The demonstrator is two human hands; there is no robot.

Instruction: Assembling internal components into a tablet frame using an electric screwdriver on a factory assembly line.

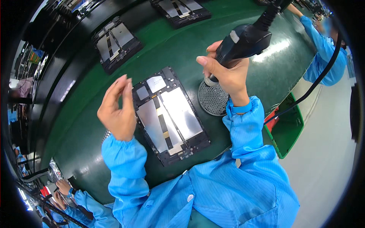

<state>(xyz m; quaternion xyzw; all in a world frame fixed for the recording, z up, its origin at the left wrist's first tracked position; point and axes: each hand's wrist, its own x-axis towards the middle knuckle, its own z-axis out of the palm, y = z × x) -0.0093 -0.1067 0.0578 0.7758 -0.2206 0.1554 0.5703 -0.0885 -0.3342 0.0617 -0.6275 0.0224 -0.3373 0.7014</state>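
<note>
A tablet (182,110) with its back cover off lies on the green bench in front of me, its metal plates, dark flat cables and black frame exposed. By its upper left edge, my left hand (118,108) is raised with thumb and fingertips brought together; anything between them is too small to make out. My right hand (230,74) grips a black electric screwdriver (243,41) from the side, tilted with its lower end down. That end meets or hovers over a round grey perforated screw tray (213,98) right of the tablet; its bit is hard to see.
Two more opened tablets, one at the far left (117,43) and one at the far middle (180,11), lie on the bench. A green bin (292,131) stands beyond the right edge. A black cable (323,72) arcs there. Co-workers in blue work at right and lower left.
</note>
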